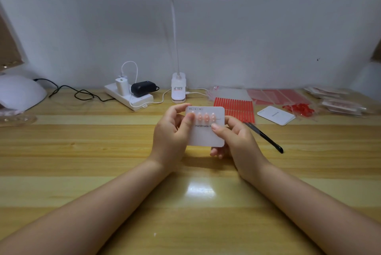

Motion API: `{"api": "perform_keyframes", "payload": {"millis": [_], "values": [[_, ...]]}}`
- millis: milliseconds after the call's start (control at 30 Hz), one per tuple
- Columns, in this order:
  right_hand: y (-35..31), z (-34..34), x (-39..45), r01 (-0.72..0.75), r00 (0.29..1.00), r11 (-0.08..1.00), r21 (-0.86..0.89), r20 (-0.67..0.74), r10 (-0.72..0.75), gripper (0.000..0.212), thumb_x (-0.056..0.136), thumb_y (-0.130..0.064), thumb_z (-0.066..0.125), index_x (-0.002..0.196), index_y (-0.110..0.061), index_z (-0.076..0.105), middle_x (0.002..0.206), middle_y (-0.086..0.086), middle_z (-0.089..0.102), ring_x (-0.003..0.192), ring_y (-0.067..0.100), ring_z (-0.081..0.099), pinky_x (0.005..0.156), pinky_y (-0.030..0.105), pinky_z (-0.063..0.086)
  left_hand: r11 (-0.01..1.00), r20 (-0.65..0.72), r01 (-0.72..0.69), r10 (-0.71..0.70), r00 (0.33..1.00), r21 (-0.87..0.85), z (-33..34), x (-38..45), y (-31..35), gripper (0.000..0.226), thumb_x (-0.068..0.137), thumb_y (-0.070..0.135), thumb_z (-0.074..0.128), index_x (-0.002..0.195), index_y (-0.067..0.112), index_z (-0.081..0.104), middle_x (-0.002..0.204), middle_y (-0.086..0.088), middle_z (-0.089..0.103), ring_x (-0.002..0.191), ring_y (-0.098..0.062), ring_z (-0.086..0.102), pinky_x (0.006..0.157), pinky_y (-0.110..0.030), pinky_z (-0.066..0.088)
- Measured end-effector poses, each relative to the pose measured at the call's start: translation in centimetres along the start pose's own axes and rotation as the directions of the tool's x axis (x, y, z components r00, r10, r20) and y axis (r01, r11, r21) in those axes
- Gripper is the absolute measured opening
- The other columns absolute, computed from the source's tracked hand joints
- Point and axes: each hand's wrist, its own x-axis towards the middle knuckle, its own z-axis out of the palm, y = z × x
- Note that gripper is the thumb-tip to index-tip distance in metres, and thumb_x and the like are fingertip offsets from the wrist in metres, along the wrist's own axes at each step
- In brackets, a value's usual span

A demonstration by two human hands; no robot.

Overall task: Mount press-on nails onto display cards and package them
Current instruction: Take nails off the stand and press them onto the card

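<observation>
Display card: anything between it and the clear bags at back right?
Nothing visible blocks it. Both hands hold the display card above the table; only the flat red strip sheet and tweezers lie toward the bags.

Glossy wood-grain table (103,151), matt white card (206,137), shiny black tweezers (266,137)

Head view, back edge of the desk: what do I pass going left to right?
White dome lamp → black cable → white power strip → clip lamp base → red strip sheet → spare white card → red nail pile → bagged packs.
</observation>
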Motion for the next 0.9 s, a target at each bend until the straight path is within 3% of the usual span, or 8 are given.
{"api": "perform_keyframes", "payload": {"millis": [133, 267, 367, 433, 567, 667, 800, 900], "values": [[-0.34, -0.32, 0.0, 0.028, 0.999, 0.997, -0.071, -0.04, -0.03, 0.014, 0.096, -0.022, 0.053, 0.096, -0.016, 0.066, 0.064, -0.001, 0.064, 0.049, 0.017, 0.058, 0.04, 0.024, 0.039, 0.996, 0.072, -0.069, 0.064, 0.995, 0.063, 0.13, -0.29, 0.0, 0.015, 0.087, 0.033, 0.058, 0.101, 0.036, 0.055, 0.073, -0.01, 0.066, 0.071, -0.024, 0.064, 0.062, -0.043, 0.053], [-0.32, -0.31, 0.17, 0.049, 0.994, 0.994, -0.095, -0.097, -0.058, 0.017, 0.096, -0.018, 0.053, 0.089, -0.019, 0.068, 0.067, -0.004, 0.065, 0.056, 0.009, 0.061, 0.04, 0.023, 0.043, 0.99, 0.082, -0.109, 0.101, 0.991, 0.095, 0.14, -0.29, 0.01, 0.016, 0.084, 0.036, 0.057, 0.101, 0.035, 0.055, 0.063, -0.006, 0.059, 0.062, -0.025, 0.058, 0.057, -0.046, 0.05], [-0.13, -0.31, 0.23, 0.067, 0.993, 0.995, -0.07, -0.092, -0.073, 0.017, 0.096, -0.015, 0.055, 0.089, -0.02, 0.07, 0.073, -0.008, 0.071, 0.067, 0.006, 0.067, 0.049, 0.02, 0.049, 0.989, 0.081, -0.113, 0.105, 0.991, 0.096, 0.11, -0.35, -0.03, 0.016, 0.084, 0.035, 0.057, 0.1, 0.034, 0.055, 0.063, -0.013, 0.059, 0.063, -0.034, 0.057, 0.056, -0.051, 0.05], [-0.05, -0.3, 0.27, 0.069, 0.994, 0.997, -0.037, -0.087, -0.072, 0.017, 0.095, -0.013, 0.055, 0.09, -0.018, 0.071, 0.078, -0.005, 0.073, 0.073, 0.008, 0.068, 0.059, 0.02, 0.053, 0.986, 0.086, -0.133, 0.124, 0.989, 0.102, 0.17, -0.44, -0.02, 0.015, 0.085, 0.034, 0.057, 0.1, 0.034, 0.055, 0.063, -0.016, 0.059, 0.063, -0.038, 0.056, 0.056, -0.052, 0.048], [-0.03, -0.25, 0.34, 0.017, 0.996, 1.0, 0.012, -0.088, -0.016, 0.016, 0.095, -0.013, 0.055, 0.096, -0.011, 0.07, 0.086, 0.004, 0.073, 0.076, 0.013, 0.068, 0.064, 0.024, 0.054, 0.986, 0.093, -0.132, 0.122, 0.988, 0.106, 0.31, -0.53, -0.04, 0.014, 0.087, 0.033, 0.058, 0.099, 0.035, 0.054, 0.069, -0.023, 0.062, 0.067, -0.042, 0.058, 0.059, -0.053, 0.049], [-0.17, -0.15, 0.37, -0.028, 0.996, 0.999, 0.022, -0.088, 0.03, 0.02, 0.097, -0.015, 0.05, 0.104, -0.007, 0.066, 0.093, 0.016, 0.069, 0.081, 0.025, 0.064, 0.062, 0.037, 0.05, 0.987, 0.091, -0.117, 0.107, 0.99, 0.115, 0.24, -0.43, -0.24, 0.016, 0.091, 0.024, 0.061, 0.1, 0.035, 0.053, 0.07, -0.014, 0.065, 0.068, -0.03, 0.063, 0.059, -0.045, 0.052], [-0.49, -0.2, 0.3, -0.039, 0.996, 0.997, 0.063, -0.081, 0.044, 0.024, 0.1, -0.019, 0.043, 0.093, -0.016, 0.066, 0.081, 0.008, 0.066, 0.075, 0.023, 0.064, 0.048, 0.031, 0.047, 0.994, 0.097, -0.08, 0.072, 0.993, 0.08, 0.21, -0.28, -0.36, 0.018, 0.091, 0.021, 0.059, 0.103, 0.031, 0.052, 0.078, -0.001, 0.07, 0.074, -0.006, 0.068, 0.057, -0.023, 0.053], [-0.31, -0.3, 0.23, -0.015, 0.996, 1.0, 0.013, -0.088, 0.016, 0.02, 0.098, -0.018, 0.049, 0.094, -0.014, 0.068, 0.08, 0.004, 0.068, 0.071, 0.016, 0.065, 0.047, 0.027, 0.048, 0.995, 0.099, -0.075, 0.068, 0.993, 0.073, 0.2, -0.31, -0.38, 0.018, 0.091, 0.021, 0.059, 0.103, 0.031, 0.053, 0.077, -0.003, 0.07, 0.072, -0.008, 0.068, 0.058, -0.031, 0.056]]}}
